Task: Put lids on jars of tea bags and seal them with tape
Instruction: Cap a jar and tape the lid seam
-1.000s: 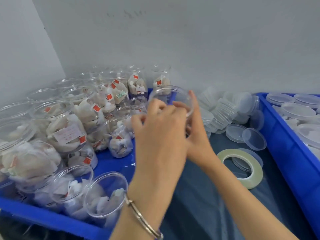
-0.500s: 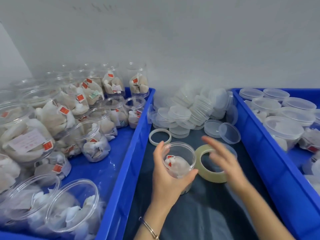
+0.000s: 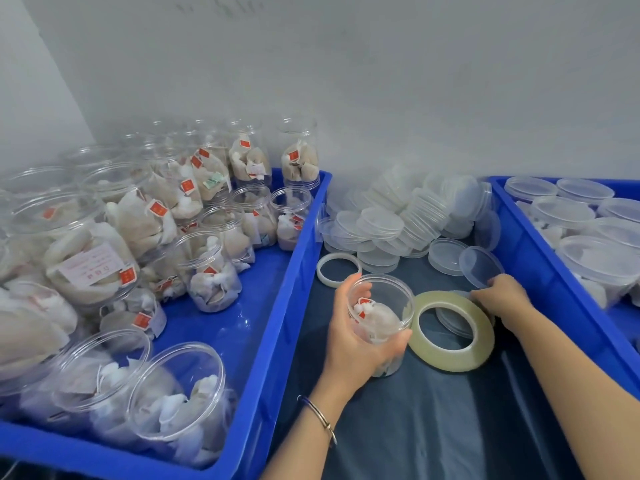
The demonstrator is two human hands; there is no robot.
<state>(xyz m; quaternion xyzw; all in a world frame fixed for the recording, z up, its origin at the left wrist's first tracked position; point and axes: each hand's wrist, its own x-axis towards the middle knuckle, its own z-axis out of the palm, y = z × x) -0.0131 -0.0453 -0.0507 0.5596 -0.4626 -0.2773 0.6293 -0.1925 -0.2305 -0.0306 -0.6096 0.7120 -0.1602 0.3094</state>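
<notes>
We are holding an open jar of tea bags upright on the dark-covered desk, our left hand wrapping around its near side, thumb on the right wall and fingers curling round the left. The jar is carrying no lid; a tea bag with a red tag is showing through its clear wall. Just to its right a roll of clear tape is lying flat, its edge touching or nearly touching the jar.

Our right hand is resting beyond the far right side of the roll, fingers curling down over a clear lid that is tilting up from the desk. We cannot tell whether the fingertips are pinching that lid or only touching its rim. More flat lids are lying inside and under the tape ring.

Behind, a heap of clear lids is piling against the wall, and a smaller white ring is lying flat beside it, just beyond our left fingers.

A blue crate on the left is holding many uncapped jars of tea bags, some upright, some lying on their sides. Another blue crate on the right is holding jars with lids on. A thin metal bangle is sitting on our left wrist.
</notes>
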